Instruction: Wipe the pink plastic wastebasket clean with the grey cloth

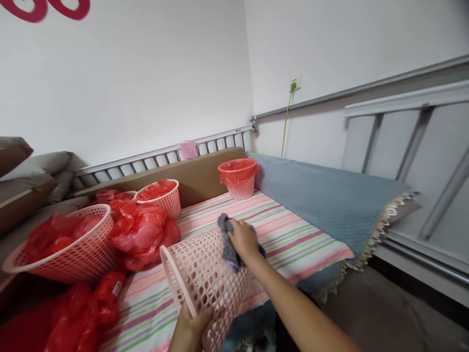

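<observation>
A pale pink perforated plastic basket [205, 269] lies tipped on its side in front of me, its rim toward the left. My left hand [192, 322] grips that rim near the bottom, thumb outside on the wall and the other fingers mostly hidden. Bunched in my right hand [244, 239] is a grey cloth [230, 252], pressed against the basket's upper side near its base. Beneath the basket spreads a striped sheet [289, 230] in pink, green and white.
Baskets with red plastic bags stand left [106, 234], behind [174, 198] and at the far corner [242, 188]. Loose red bags [146, 234] lie between them. A blue cover [322, 195] drapes the seat at right. Radiators [410, 146] line the walls; a green cord [286, 122] hangs from a socket.
</observation>
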Tool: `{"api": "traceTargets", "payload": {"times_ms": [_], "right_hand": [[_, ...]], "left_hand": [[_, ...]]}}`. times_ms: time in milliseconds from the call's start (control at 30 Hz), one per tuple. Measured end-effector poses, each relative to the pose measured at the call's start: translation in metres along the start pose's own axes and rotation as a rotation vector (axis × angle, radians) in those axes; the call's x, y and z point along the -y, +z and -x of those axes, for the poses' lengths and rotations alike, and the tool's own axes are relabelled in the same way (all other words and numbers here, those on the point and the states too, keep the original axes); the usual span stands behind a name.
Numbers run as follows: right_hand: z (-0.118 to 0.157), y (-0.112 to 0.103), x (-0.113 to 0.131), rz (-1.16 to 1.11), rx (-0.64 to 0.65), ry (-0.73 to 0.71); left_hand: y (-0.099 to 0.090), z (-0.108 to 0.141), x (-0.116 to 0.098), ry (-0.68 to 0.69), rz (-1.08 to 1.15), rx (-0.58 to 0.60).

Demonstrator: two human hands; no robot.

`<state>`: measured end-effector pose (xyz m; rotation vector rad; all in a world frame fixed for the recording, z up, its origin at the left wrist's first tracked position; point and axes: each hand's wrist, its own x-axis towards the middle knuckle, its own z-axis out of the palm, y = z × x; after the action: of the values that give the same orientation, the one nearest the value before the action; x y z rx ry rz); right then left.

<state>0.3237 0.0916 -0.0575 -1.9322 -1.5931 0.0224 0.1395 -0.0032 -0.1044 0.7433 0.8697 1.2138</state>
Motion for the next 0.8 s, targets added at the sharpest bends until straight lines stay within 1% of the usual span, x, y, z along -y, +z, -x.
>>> {"api": "traceTargets", "payload": {"times_ms": [67,100,133,200,267,333,433,500,567,600,633,700,733,800], "right_hand": [[-0.013,-0.001,-0.026,0.071,-0.006,0.126],[-0.017,-0.001,-0.034,0.089,-0.015,0.146],[-0.019,0.000,-0.039,0.101,-0.025,0.147],[-0.020,0.001,-0.037,0.122,-0.039,0.133],[-0.016,0.002,-0.023,0.131,-0.033,0.119],[-0.007,0.003,0.002,0.104,-0.009,0.060],[0.015,0.005,0.053,-0.033,0.030,-0.121],[0.033,0.006,0.087,-0.155,0.035,-0.234],[0.049,0.005,0.113,-0.260,0.034,-0.323],[0.055,0.004,0.121,-0.296,0.036,-0.357],[0.059,0.004,0.125,-0.318,0.040,-0.383],[0.061,0.003,0.123,-0.325,0.037,-0.411],[0.058,0.003,0.117,-0.314,0.032,-0.419],[0.044,0.005,0.094,-0.258,0.017,-0.401]], "left_hand": [[-0.003,0.000,0.002,-0.002,0.010,0.020],[-0.004,0.001,0.001,-0.005,0.012,0.022],[-0.004,0.002,0.000,-0.011,0.014,0.022],[-0.003,0.005,-0.005,-0.027,0.004,0.022],[-0.001,0.009,-0.010,-0.036,-0.025,0.034],[0.002,0.011,-0.014,-0.037,-0.054,0.063],[0.000,0.011,-0.015,-0.006,-0.078,0.067],[-0.004,0.010,-0.012,0.014,-0.110,0.035],[-0.010,0.008,-0.007,0.041,-0.166,-0.002],[-0.013,0.007,-0.005,0.050,-0.194,-0.014],[-0.015,0.006,-0.003,0.058,-0.217,-0.021],[-0.016,0.006,0.000,0.055,-0.242,-0.008],[-0.015,0.006,0.001,0.050,-0.246,0.012],[-0.012,0.007,0.002,0.045,-0.248,0.071]]}}
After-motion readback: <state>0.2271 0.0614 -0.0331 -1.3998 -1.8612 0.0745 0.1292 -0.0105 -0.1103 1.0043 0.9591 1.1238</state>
